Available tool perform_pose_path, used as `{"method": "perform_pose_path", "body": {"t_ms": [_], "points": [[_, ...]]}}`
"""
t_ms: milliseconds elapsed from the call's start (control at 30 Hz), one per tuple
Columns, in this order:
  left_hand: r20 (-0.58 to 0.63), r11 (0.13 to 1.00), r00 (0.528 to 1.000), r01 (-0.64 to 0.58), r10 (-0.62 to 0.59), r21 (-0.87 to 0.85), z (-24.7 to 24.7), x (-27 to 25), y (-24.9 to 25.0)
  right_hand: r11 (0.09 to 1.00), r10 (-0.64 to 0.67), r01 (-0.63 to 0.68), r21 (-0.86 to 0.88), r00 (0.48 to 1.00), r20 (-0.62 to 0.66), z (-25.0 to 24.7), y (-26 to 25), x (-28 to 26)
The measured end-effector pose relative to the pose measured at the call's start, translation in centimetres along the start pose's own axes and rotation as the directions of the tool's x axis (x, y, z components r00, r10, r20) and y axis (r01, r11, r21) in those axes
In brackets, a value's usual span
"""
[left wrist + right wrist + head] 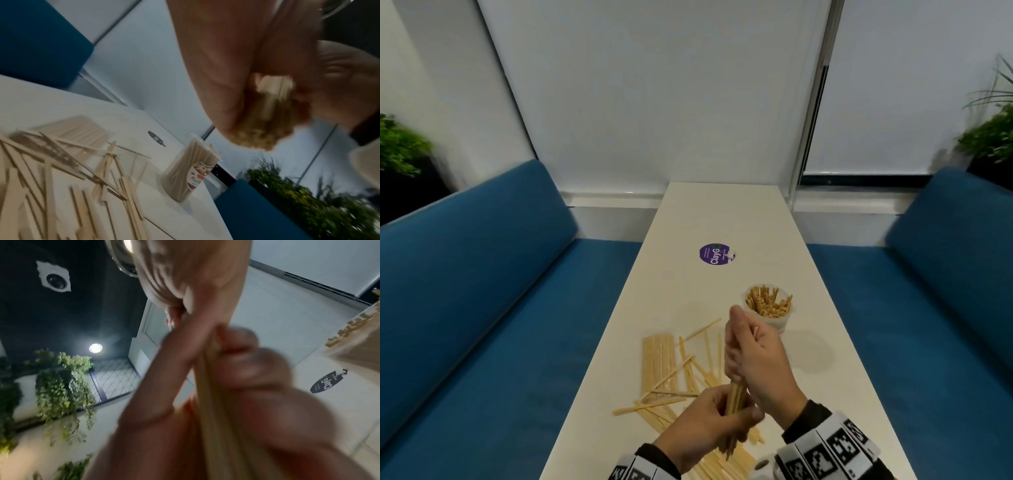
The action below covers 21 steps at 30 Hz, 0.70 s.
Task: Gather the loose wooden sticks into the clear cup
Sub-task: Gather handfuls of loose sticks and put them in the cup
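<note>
A café or office booth is indicated. A narrow white surface is flanked by blue upholstered benches. Roller blinds, potted plants and a round purple branded sticker are seen.

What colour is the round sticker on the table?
Purple with white writing; the sticker shows best in the head view.

Head view above table, wrist views close, upward-tilted
</note>
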<state>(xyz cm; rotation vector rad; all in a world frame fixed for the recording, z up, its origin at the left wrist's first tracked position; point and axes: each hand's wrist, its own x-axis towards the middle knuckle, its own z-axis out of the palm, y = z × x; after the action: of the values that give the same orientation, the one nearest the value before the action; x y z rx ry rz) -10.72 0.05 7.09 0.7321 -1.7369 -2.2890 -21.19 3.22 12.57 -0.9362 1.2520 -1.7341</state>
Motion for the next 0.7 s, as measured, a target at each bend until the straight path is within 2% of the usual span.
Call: {"method": "perform_pose_path", "body": {"t_ms": [67, 100, 167, 200, 233, 267, 333, 467, 500, 567, 633, 700], "points": [[0.013, 0.996, 1.0, 0.01, -0.009, -0.086, -0.2, -0.2, -0.2, 0.998, -0.026, 0.029, 0.059, 0.998, -0.048, -0.4, -0.8, 0.3], [-0.01, 0.969, 0.999, 0.035, -0.038, -0.244, -0.2, -0.2, -0.3, 0.995, -0.049, 0.054, 0.086, 0.997, -0.061, -0.5, -1.1, 0.5], [-0.036, 0.816, 0.992, 0.076, -0.118, -0.573, -0.3, -0.2, -0.3, 0.988, -0.11, 0.115, 0.107, 0.992, -0.053, -0.5, -1.5, 0.8], [-0.038, 0.729, 0.989, 0.081, -0.146, -0.68, -0.3, -0.1, -0.2, 0.985, -0.126, 0.13, 0.113, 0.991, -0.048, -0.2, -1.8, 0.8], [-0.036, 0.664, 0.986, 0.082, -0.162, -0.743, -0.3, 0.1, 0.2, 0.983, -0.128, 0.133, 0.129, 0.991, -0.046, 0.1, -1.9, 0.8], [-0.04, 0.635, 0.984, 0.082, -0.175, -0.768, -0.4, 0.2, 0.4, 0.981, -0.115, 0.122, 0.152, 0.992, -0.051, 0.4, -2.0, 0.8], [-0.054, 0.628, 0.978, 0.086, -0.201, -0.774, -0.5, 0.8, 0.3, 0.98, -0.094, 0.103, 0.17, 0.994, -0.059, 0.6, -2.0, 0.9], [-0.045, 0.677, 0.978, 0.106, -0.202, -0.728, -0.1, 0.8, 0.5, 0.983, -0.176, 0.18, 0.037, 0.98, -0.096, 1.2, -1.4, 0.2], [-0.04, 0.72, 0.979, 0.118, -0.199, -0.684, 0.0, 0.6, 0.6, 0.98, -0.194, 0.198, 0.018, 0.973, -0.123, 1.3, -1.4, 0.0], [-0.041, 0.846, 0.985, 0.121, -0.166, -0.519, 0.0, 0.5, 0.7, 0.975, -0.216, 0.222, 0.014, 0.96, -0.178, 1.1, -1.8, 0.2], [-0.05, 0.964, 0.993, 0.092, -0.107, -0.249, -0.1, 0.3, 0.7, 0.971, -0.22, 0.236, 0.042, 0.948, -0.229, 0.6, -2.3, 0.9], [-0.008, 0.999, 1.0, -0.016, 0.016, -0.027, -0.2, 0.1, 0.6, 0.965, -0.236, 0.258, 0.053, 0.935, -0.263, 0.1, -2.2, 1.4]]}}
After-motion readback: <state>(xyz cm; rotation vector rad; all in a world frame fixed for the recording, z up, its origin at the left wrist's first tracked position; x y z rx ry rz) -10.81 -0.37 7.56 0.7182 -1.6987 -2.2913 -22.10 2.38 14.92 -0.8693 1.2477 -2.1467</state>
